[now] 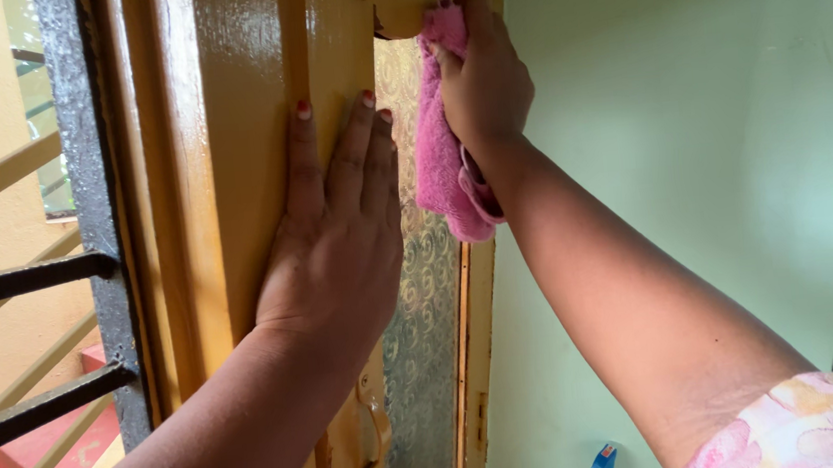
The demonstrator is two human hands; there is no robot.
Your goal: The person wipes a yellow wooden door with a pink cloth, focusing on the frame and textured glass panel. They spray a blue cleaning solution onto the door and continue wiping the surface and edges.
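Right hand (pixel 483 78) clenches a pink terry cloth (pixel 441 151) at the 12 o'clock corner of the patterned frosted glass pane (pixel 422 294), left hand (pixel 337 241) flat, released on the glossy mustard wooden frame (pixel 237 129); hard pressing there might crack the pane.

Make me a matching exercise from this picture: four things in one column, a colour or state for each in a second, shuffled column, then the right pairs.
Things:
1. cloth
2. left hand
3. glass pane
4. grille

Colour or state:
A. flat on the yellow frame
B. pink, in the right hand
C. dark metal bars
D. patterned, frosted

Pairs: 1-B, 2-A, 3-D, 4-C
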